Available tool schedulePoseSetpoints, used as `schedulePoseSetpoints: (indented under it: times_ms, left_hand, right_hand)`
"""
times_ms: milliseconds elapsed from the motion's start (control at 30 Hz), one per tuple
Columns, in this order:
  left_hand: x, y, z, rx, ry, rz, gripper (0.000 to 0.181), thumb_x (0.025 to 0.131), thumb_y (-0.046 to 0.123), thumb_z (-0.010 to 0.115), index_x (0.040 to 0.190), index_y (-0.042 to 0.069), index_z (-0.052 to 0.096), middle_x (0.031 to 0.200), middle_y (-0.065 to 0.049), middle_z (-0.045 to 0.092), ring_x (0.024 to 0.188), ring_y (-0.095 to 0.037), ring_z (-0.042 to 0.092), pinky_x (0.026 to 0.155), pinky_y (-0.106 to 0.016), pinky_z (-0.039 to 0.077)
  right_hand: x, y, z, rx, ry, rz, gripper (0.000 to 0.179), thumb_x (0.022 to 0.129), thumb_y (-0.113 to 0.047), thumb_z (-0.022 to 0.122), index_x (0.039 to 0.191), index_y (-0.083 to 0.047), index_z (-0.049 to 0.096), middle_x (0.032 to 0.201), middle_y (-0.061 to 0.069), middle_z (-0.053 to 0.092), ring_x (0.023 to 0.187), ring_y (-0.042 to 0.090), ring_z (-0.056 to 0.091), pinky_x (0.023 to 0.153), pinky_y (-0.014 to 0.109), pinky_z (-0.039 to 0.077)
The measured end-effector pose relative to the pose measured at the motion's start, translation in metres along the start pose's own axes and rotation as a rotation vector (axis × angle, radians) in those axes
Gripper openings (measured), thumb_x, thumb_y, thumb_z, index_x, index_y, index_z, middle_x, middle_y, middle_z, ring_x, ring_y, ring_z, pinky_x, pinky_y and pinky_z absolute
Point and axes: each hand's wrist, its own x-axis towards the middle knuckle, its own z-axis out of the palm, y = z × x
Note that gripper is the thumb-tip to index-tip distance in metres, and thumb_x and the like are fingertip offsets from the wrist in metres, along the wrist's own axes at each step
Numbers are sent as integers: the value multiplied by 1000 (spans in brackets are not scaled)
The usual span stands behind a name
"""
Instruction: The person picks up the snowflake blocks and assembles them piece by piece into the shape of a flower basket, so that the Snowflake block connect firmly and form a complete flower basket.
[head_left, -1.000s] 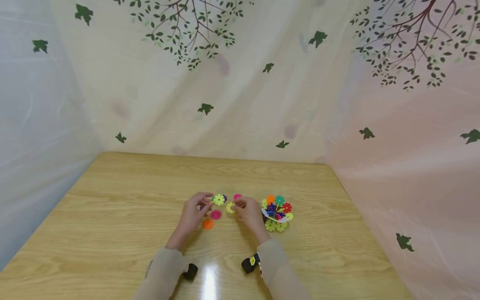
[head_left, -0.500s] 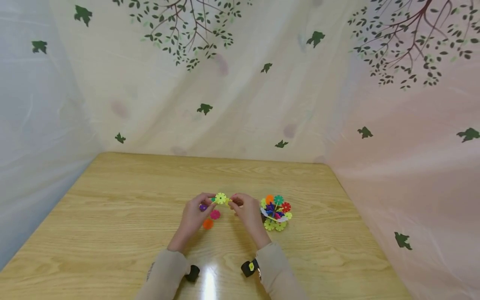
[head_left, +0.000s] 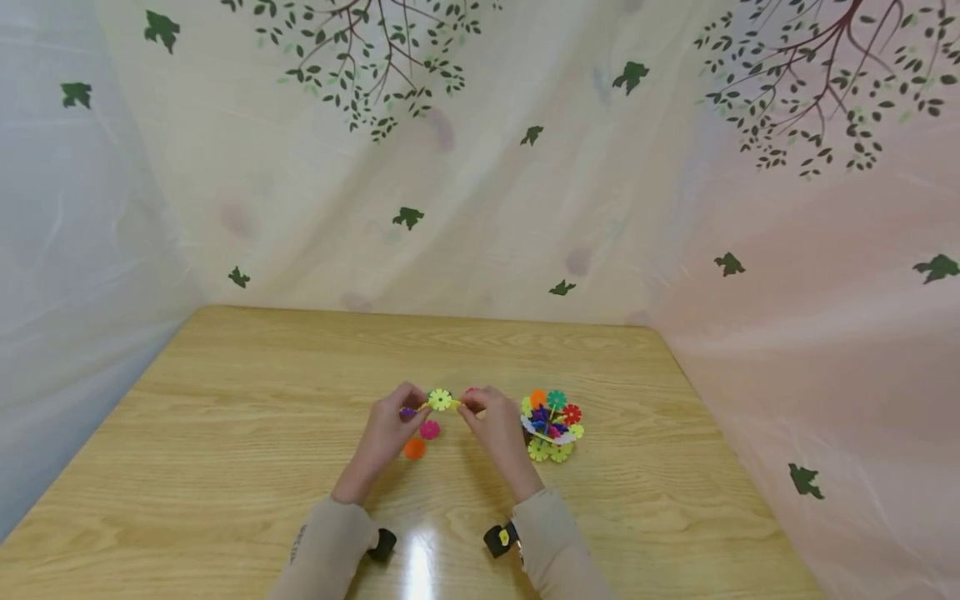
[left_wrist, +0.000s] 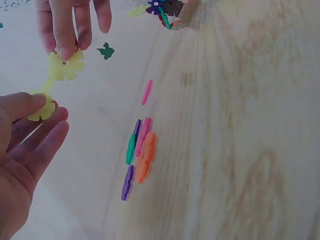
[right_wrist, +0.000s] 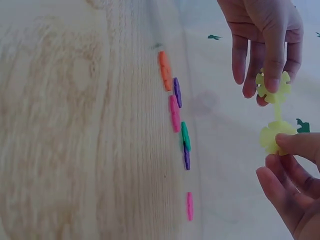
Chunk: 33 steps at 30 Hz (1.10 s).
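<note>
My left hand (head_left: 392, 421) pinches a yellow snowflake disc (left_wrist: 42, 109) between thumb and fingers. A second yellow snowflake disc (right_wrist: 277, 136) is pinched by my right hand (head_left: 491, 417). Between these two, a third yellow disc (head_left: 440, 400) faces the head camera and appears edge-on in both wrist views. The three form a row, held up over the table, with the held discs' edges right at the middle one's. Under and around the hands lie loose discs: orange (head_left: 415, 448), pink (head_left: 430, 429), green (left_wrist: 131, 148) and purple (left_wrist: 127, 183).
Right of my right hand stands a multicoloured cluster of joined snowflake discs (head_left: 555, 427). Another pink disc (right_wrist: 189, 206) lies near that hand. The wooden table (head_left: 247, 467) meets a printed curtain (head_left: 480, 250) at its back edge.
The right hand has moved its yellow disc up and left to the yellow discs in the left hand. Before, a gap showed between them; now they line up in one row.
</note>
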Motion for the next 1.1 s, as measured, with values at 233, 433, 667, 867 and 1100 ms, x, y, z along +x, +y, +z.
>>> schedulePoseSetpoints:
  times_ms: [233,433,667,867,1100]
  left_hand:
    - [1,-1,-2,-6,-11,13,33,81,2,73,114,-3,68,106,-21,72,86,-26,69,71,-28,61]
    - [3,2,0,-66,13,-71,32,79,1,75,111,-2,70,104,-20,72,88,-28,69,71,-22,59]
    - [0,2,10,-177,39,-169,27,77,0,76,103,-3,71,99,-20,72,81,-12,65,65,-13,54]
    - [-3,0,15,-296,24,-228,23,78,-6,72,101,-9,68,96,-26,70,71,-27,70,64,-32,61]
    - [0,3,10,-302,-52,-278,26,82,-4,70,107,-7,66,96,-23,68,70,-29,69,62,-31,61]
  right_hand:
    - [-1,-3,5,-30,49,-115,7,84,-8,73,90,-4,74,82,7,68,76,17,69,69,27,60]
    - [-5,-2,10,27,105,-156,9,84,-6,73,92,-1,74,83,9,73,76,19,70,68,30,61]
    - [-12,1,16,78,208,-168,7,82,-3,73,87,1,75,80,12,73,71,20,70,58,18,57]
    - [-14,2,18,15,208,-189,10,82,-5,74,88,2,75,81,12,73,72,20,71,62,24,60]
    - [-11,1,13,3,155,-150,10,82,-7,74,90,-1,75,82,10,74,74,18,70,65,24,59]
